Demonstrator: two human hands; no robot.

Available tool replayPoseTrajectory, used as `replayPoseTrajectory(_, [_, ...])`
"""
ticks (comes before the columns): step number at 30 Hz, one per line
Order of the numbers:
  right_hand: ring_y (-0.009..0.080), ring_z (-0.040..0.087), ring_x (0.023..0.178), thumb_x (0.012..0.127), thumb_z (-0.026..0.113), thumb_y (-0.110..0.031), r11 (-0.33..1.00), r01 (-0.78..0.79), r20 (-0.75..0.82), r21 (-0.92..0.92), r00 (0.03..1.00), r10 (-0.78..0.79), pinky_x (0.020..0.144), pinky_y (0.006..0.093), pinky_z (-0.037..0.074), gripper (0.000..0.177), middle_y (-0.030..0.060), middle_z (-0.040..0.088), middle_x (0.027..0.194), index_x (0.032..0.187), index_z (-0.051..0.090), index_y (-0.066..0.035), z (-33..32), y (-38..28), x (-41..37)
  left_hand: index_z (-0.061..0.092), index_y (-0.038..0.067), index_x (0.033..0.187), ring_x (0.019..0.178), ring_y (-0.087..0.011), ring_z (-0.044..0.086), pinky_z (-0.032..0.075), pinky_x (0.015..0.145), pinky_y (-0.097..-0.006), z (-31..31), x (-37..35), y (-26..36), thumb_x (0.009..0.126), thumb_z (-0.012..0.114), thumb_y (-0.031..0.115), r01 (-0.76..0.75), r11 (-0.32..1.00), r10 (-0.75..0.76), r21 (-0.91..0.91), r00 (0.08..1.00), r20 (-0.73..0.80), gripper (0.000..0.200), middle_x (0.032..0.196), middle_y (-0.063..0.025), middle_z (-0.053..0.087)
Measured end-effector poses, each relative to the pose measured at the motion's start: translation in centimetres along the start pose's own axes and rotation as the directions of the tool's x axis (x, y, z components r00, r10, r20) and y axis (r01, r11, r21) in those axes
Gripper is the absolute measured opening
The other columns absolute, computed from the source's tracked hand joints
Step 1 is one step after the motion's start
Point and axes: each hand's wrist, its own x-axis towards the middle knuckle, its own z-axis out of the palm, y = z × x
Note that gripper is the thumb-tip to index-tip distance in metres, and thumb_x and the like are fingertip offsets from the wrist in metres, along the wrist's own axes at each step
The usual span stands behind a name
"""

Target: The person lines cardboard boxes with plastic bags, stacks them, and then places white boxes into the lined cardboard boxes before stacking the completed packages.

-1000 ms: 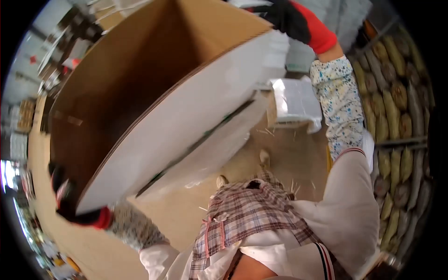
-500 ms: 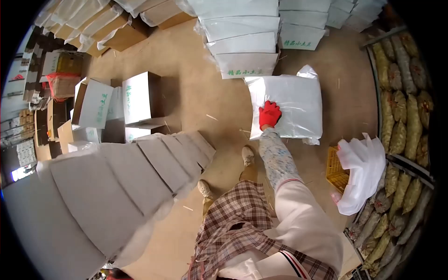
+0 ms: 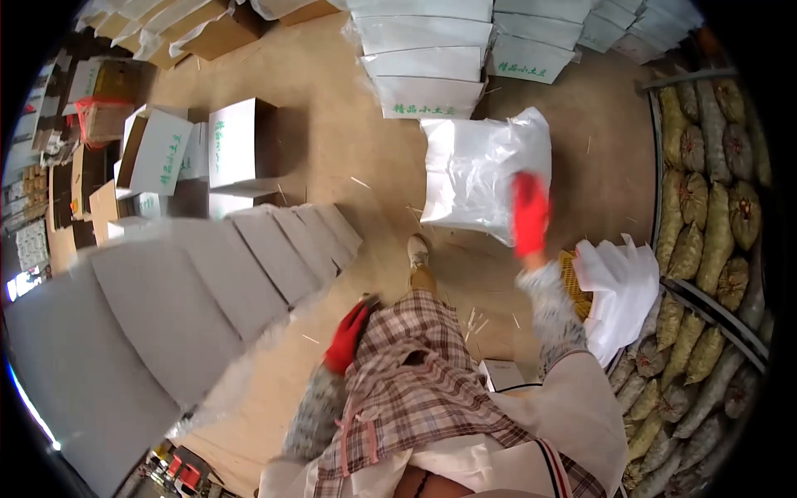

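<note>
My right hand [image 3: 530, 217], in a red glove, is over the right edge of a large white plastic-wrapped package [image 3: 477, 170] on the floor. Motion smears its fingers, so their pose and any contact are unclear. At the left side of the checked apron [image 3: 415, 357] is my left hand [image 3: 347, 336], also red-gloved, close to a shoe. Something dark lies along its fingers, and I cannot make out whether it is held. A row of nested grey-white cartons [image 3: 207, 290] stands to the left of this hand.
White cartons with green writing [image 3: 427, 98] are stacked beyond the package. Open boxes [image 3: 232, 143] stand at the left. A yellow crate [image 3: 574, 286] with white bags [image 3: 616, 286] is at the right, beside racks of filled sacks [image 3: 714, 224]. Straw bits lie on the floor.
My right hand has moved from the package's middle to its right edge. My left hand has come into view beside the apron. The camera view has shifted, and the package surface is more crumpled.
</note>
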Motion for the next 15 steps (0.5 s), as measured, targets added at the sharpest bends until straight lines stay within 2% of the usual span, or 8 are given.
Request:
replayPoseTrajectory(2, [0.0286,0.057,0.102,0.082,0.061,-0.010,0.812,0.566,0.330,-0.143,0.801,-0.500,0.088,0.0367,0.045,0.025,0.0134,0.058,0.111,0.106,0.060,-0.003,2.9,-5.4,-9.2,0.047,0.000,0.125,0.106,-0.0209,0.053,0.044,0.091,-0.0323,8.1,1.2,5.8,0.095,0.047,0.031,0.000,0.961,0.058,-0.275,0.978,0.202,0.043,0.118,-0.0113,0.055])
replayPoseTrajectory(4, [0.0307,0.057,0.097,0.078,0.064,-0.015,0.849,0.458,0.648,0.266,0.567,-0.509,0.080,0.0414,0.047,0.026,0.0155,0.058,0.105,0.100,0.058,-0.002,2.9,-12.6,-14.2,0.054,0.002,0.112,0.087,-0.0181,0.058,0.048,0.073,-0.0306,9.5,0.4,9.1,0.092,0.054,0.028,-0.152,0.823,0.194,0.547,0.981,-0.018,0.033,0.099,-0.0059,0.060])
replayPoseTrajectory(6, [0.0255,0.060,0.085,0.081,0.062,-0.013,0.826,0.474,0.657,0.306,0.523,-0.543,0.074,0.0381,0.048,0.023,0.0134,0.059,0.093,0.100,0.057,-0.001,2.0,-16.1,-15.4,0.057,0.003,0.100,0.067,-0.0124,0.056,0.045,0.057,-0.0274,7.6,0.1,7.8,0.090,0.057,0.022,-0.145,0.871,0.042,-0.470,0.974,-0.224,0.022,0.081,0.0004,0.060])
replayPoseTrajectory(8, [0.0190,0.059,0.075,0.083,0.059,-0.010,0.839,-0.361,0.630,0.408,0.776,0.028,0.069,0.0320,0.047,0.018,0.0116,0.059,0.082,0.098,0.056,0.000,1.4,-16.7,-16.5,0.059,0.003,0.097,0.064,-0.0100,0.055,0.044,0.056,-0.0253,5.9,-2.8,8.5,0.090,0.056,0.020,-0.428,0.867,0.297,-0.256,0.855,-0.425,0.019,0.079,0.0002,0.059])
replayPoseTrajectory(12, [0.0165,0.057,0.072,0.085,0.055,-0.004,0.919,-0.119,0.753,0.377,0.617,-0.229,0.068,0.0294,0.047,0.012,0.0104,0.059,0.080,0.096,0.057,0.001,3.7,-22.7,-21.6,0.061,0.003,0.091,0.061,-0.0018,0.045,0.035,0.050,-0.0185,3.8,-8.6,6.6,0.091,0.056,0.019,-0.593,0.799,0.566,0.100,0.686,-0.457,0.017,0.073,0.0007,0.054])
replayPoseTrajectory(13, [0.0162,0.056,0.069,0.085,0.055,-0.004,0.706,0.643,0.419,0.296,0.577,-0.701,0.067,0.0295,0.047,0.010,0.0109,0.058,0.081,0.094,0.057,0.000,5.1,-19.5,-22.7,0.061,0.001,0.091,0.062,-0.0026,0.045,0.036,0.052,-0.0188,2.2,-11.5,7.6,0.090,0.056,0.019,-0.525,0.851,0.464,0.015,0.737,-0.491,0.018,0.072,0.0010,0.054])
replayPoseTrajectory(14, [0.0187,0.054,0.068,0.083,0.058,-0.005,0.757,0.625,0.421,0.191,0.644,-0.639,0.065,0.0293,0.047,0.014,0.0117,0.057,0.082,0.095,0.056,0.002,3.6,-20.8,-21.7,0.062,0.000,0.090,0.064,-0.0033,0.045,0.037,0.055,-0.0192,0.0,-14.5,9.2,0.090,0.057,0.018,-0.461,0.884,0.365,-0.071,0.778,-0.511,0.019,0.072,0.0014,0.053])
replayPoseTrajectory(15, [0.0206,0.054,0.069,0.081,0.058,-0.004,0.899,0.059,0.506,0.433,0.810,-0.297,0.065,0.0295,0.047,0.016,0.0118,0.057,0.085,0.096,0.056,0.002,3.0,-22.1,-22.0,0.060,-0.003,0.094,0.069,-0.0065,0.046,0.039,0.062,-0.0215,-1.5,-16.3,9.0,0.091,0.056,0.021,-0.549,0.831,0.447,-0.087,0.753,-0.483,0.024,0.076,0.0010,0.053])
